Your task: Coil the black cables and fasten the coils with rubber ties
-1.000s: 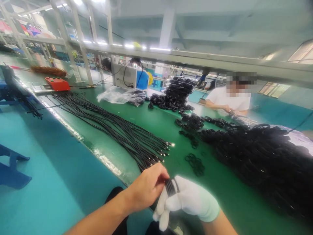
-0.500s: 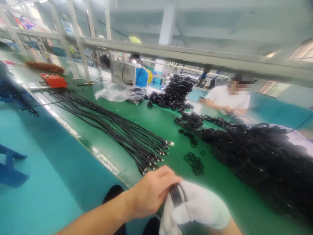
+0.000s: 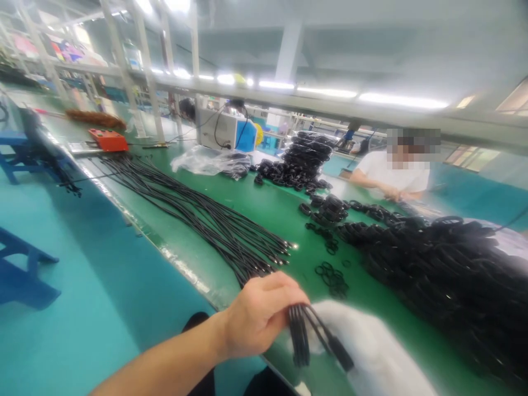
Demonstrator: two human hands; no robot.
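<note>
My bare left hand (image 3: pixel 264 316) is closed around a coiled black cable (image 3: pixel 299 338), with the loops hanging below my thumb and fingers. One thicker connector end (image 3: pixel 341 353) sticks out of the coil, down and to the right. My right hand (image 3: pixel 373 344), in a white glove, is smeared by motion just behind and right of the coil; its fingers cannot be made out. Beyond my left hand, a bundle of straight black cables (image 3: pixel 198 214) lies along the green table, plug tips toward me.
Small black rings (image 3: pixel 332 278) lie on the green table (image 3: pixel 247 201). A large heap of coiled black cables (image 3: pixel 437 275) fills the right side. Further back are more coils (image 3: pixel 307 157), a plastic bag (image 3: pixel 206 159), an orange box (image 3: pixel 109 140) and a person (image 3: pixel 391 170) in white.
My gloved right hand has come away from the coil, toward the right. The coil stays in my left hand, and its connector end now shows. The view has tilted slightly.
</note>
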